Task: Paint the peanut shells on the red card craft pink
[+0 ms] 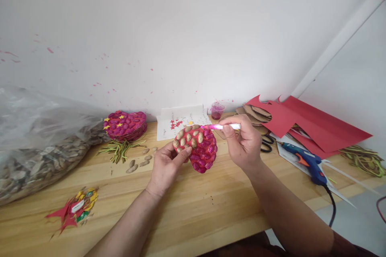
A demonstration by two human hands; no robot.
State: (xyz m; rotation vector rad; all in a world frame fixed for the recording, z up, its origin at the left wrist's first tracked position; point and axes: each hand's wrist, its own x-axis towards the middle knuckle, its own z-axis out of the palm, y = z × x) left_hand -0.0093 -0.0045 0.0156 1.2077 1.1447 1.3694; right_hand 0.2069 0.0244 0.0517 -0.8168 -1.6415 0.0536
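Observation:
My left hand point(167, 164) grips a red heart-shaped card point(197, 148) covered with peanut shells, thumb pressed on its left side, and holds it above the wooden table point(193, 209). Some shells on the card are painted pink, others near the top left are bare tan. My right hand point(245, 142) pinches a small brush point(221, 127) with a white handle, its pink tip touching the upper edge of the card.
A stack of finished pink shell hearts point(125, 124) sits at the back left, loose peanut shells point(138, 162) beside it. A big plastic bag of shells point(36, 144) fills the left. A pink paint cup point(217, 110), red paper point(304, 122), scissors point(267, 143) and a blue glue gun point(306, 162) lie right.

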